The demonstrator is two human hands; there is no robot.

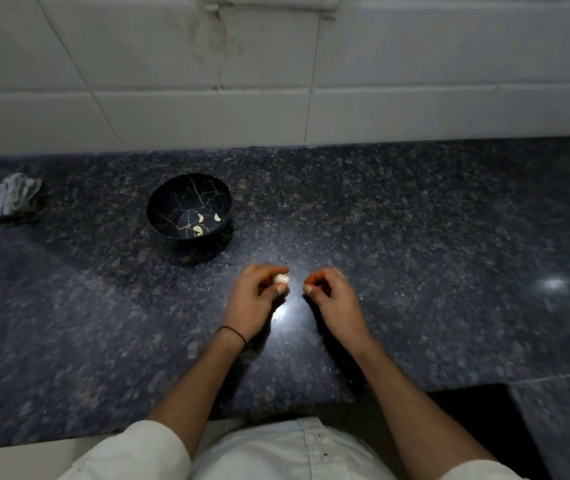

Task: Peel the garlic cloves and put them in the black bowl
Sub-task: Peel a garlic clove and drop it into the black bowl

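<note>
A black bowl (159,202) with gold veins stands on the dark granite counter, left of centre. Three peeled garlic cloves (200,218) lie in its bottom. In front of it and to the right, my left hand (252,299) pinches a white piece of garlic (281,278) between thumb and fingertips. My right hand (335,296) hovers just to the right of it, a small gap apart, with its fingers curled and thumb meeting the fingertips. Whether it pinches a bit of skin is too small to tell.
A crumpled striped cloth (6,199) lies at the far left of the counter. A white tiled wall (276,81) rises behind the counter. The counter's front edge (103,434) runs just before my body, with a dark gap (477,410) at the lower right.
</note>
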